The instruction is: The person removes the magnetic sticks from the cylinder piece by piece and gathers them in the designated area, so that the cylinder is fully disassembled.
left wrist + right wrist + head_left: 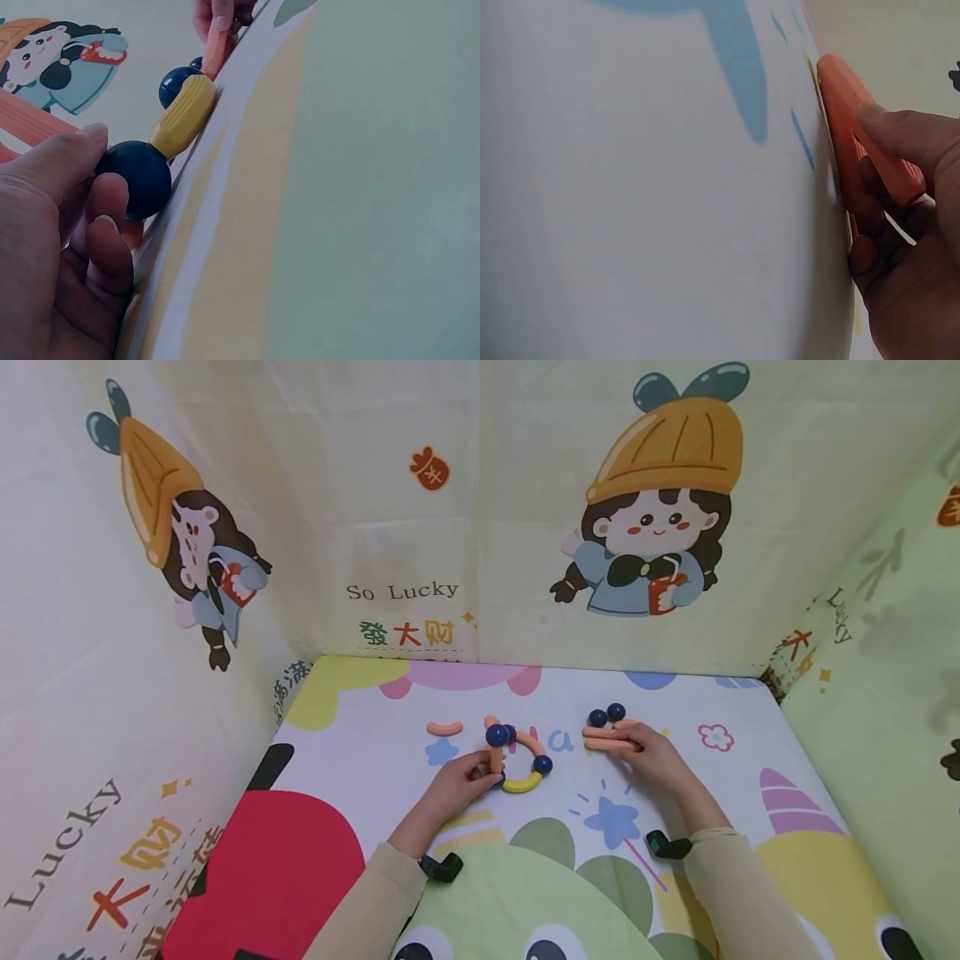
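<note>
Magnetic rods and balls form a ring with a yellow curved rod (522, 783) and an orange curved rod (534, 744). A dark blue ball (139, 180) joined to the yellow piece is pinched by my left hand (459, 787), with thumb and fingertips around it. An upright orange rod (496, 760) stands just above those fingers, topped by another blue ball (497, 735). To the right, my right hand (656, 760) pinches an orange straight rod (889, 157) between thumb and fingers. A second orange rod (841, 139) lies alongside it, partly hidden by the hand.
Two dark blue balls (607, 714) lie just beyond the right hand. A loose orange curved rod (445, 728) sits left of the ring. Printed cloth covers the table (360, 760), and patterned fabric walls (510, 527) stand at the back and sides.
</note>
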`<state>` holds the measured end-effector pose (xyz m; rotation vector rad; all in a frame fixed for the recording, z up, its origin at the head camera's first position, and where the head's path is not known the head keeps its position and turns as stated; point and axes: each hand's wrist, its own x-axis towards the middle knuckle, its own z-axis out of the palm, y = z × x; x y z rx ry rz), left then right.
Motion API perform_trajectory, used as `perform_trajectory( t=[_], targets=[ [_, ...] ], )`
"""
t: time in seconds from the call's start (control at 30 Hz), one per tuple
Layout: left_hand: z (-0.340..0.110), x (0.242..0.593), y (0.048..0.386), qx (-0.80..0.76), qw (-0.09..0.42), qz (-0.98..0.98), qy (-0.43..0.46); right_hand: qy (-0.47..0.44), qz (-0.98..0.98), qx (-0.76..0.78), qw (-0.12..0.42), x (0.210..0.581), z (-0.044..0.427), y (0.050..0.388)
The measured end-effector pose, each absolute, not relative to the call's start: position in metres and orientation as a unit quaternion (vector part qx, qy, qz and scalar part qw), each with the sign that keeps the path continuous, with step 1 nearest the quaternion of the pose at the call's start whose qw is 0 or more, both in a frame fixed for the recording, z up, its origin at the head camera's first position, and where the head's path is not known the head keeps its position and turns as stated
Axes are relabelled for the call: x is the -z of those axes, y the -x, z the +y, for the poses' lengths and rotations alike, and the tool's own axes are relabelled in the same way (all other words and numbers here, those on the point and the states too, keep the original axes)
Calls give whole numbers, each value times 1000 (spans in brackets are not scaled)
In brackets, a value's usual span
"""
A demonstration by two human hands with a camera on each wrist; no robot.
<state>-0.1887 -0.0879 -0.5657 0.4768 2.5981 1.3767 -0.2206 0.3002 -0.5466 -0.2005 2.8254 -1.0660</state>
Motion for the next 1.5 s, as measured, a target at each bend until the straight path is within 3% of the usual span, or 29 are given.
perform_trajectory(
  t=[0.33, 1.03, 1.3, 1.5],
  targets=[
    [-89, 565, 188, -460, 85, 869, -159, 56, 927, 365, 64, 549, 299, 219],
    [-89, 567, 189, -462, 76, 867, -169, 111, 956, 270, -2, 545, 290, 220],
    [-89, 565, 188, -464, 81, 867, -164, 128, 947, 295, -21, 527, 259, 214],
    [-88, 563, 187, -466, 84, 866, -162, 159, 927, 341, 10, 525, 232, 211]
  ],
)
